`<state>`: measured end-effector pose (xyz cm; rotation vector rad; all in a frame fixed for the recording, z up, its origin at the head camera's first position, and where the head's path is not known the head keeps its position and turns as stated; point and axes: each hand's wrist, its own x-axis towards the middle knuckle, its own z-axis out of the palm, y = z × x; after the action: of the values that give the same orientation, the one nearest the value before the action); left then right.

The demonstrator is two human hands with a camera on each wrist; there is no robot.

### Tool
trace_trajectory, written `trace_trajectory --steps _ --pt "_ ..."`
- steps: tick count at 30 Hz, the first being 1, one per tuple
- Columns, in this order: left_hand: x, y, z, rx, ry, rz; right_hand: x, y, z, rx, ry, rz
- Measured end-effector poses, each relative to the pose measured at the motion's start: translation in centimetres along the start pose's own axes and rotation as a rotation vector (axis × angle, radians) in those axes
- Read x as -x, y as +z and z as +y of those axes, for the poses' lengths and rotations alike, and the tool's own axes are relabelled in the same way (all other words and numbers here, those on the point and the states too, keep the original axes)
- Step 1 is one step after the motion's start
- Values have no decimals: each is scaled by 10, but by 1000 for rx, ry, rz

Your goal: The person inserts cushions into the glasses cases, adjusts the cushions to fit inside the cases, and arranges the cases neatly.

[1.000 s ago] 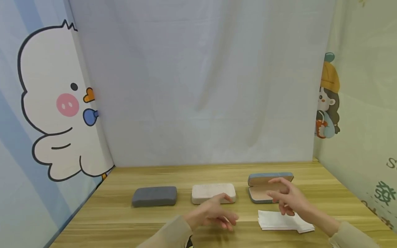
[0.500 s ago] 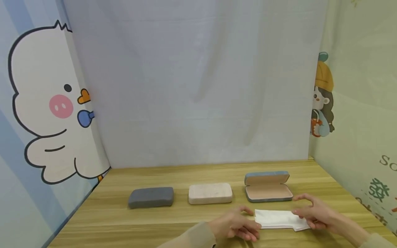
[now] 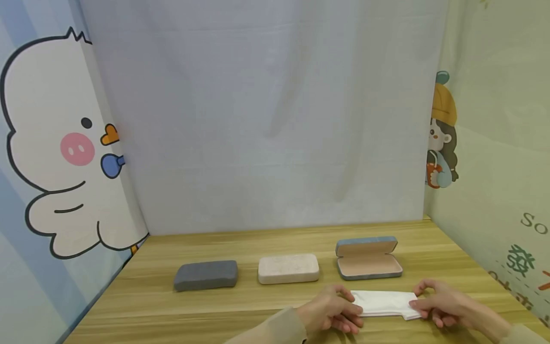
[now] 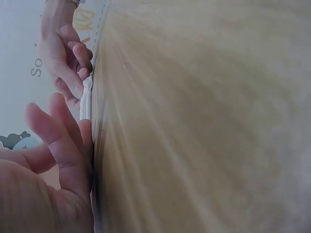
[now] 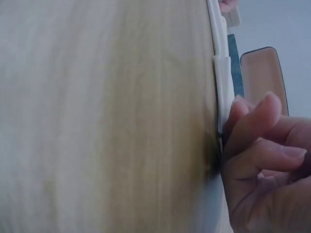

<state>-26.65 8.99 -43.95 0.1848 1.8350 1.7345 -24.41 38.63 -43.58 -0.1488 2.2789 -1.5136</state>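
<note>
A folded white cloth [image 3: 382,303] lies flat on the wooden table, its right end stepped lower. My left hand [image 3: 330,310] pinches its left end between thumb and index finger. At the opposite end, the thumb and index finger of my right hand [image 3: 446,306] hold the cloth's edge, the other fingers curled below. Seen from the left wrist, the cloth [image 4: 85,104] is a thin strip between the two hands. Just behind the cloth stands a blue glasses case [image 3: 369,265], lid up, with a bare pinkish lining.
Left of the blue case sit a closed cream glasses case [image 3: 288,269] and a closed dark grey one [image 3: 206,275], roughly in a row. A plain pale curtain [image 3: 266,119] hangs behind the wooden table [image 3: 193,317]. Printed cartoon sheets flank both sides.
Both hands have come down and apart to the cloth's two ends. My right hand moved from in front of the open case to the cloth; my left moved right. The view shifted slightly.
</note>
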Motion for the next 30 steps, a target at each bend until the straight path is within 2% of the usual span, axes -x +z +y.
trace_trajectory --steps 9,15,20,23,30 --pt "-2 6 -1 -33 -5 31 -3 5 -3 16 -15 -17" --pt "-5 10 -3 -18 -12 37 -7 4 -4 10 -27 -72" --pt "-8 9 -4 22 -7 51 -11 -6 -5 -33 -33 -126" --pt "-10 8 -1 47 5 59 -13 -13 -7 -53 -21 -131" --pt "-15 1 13 78 35 56 -19 -30 -24 -44 -19 -127"
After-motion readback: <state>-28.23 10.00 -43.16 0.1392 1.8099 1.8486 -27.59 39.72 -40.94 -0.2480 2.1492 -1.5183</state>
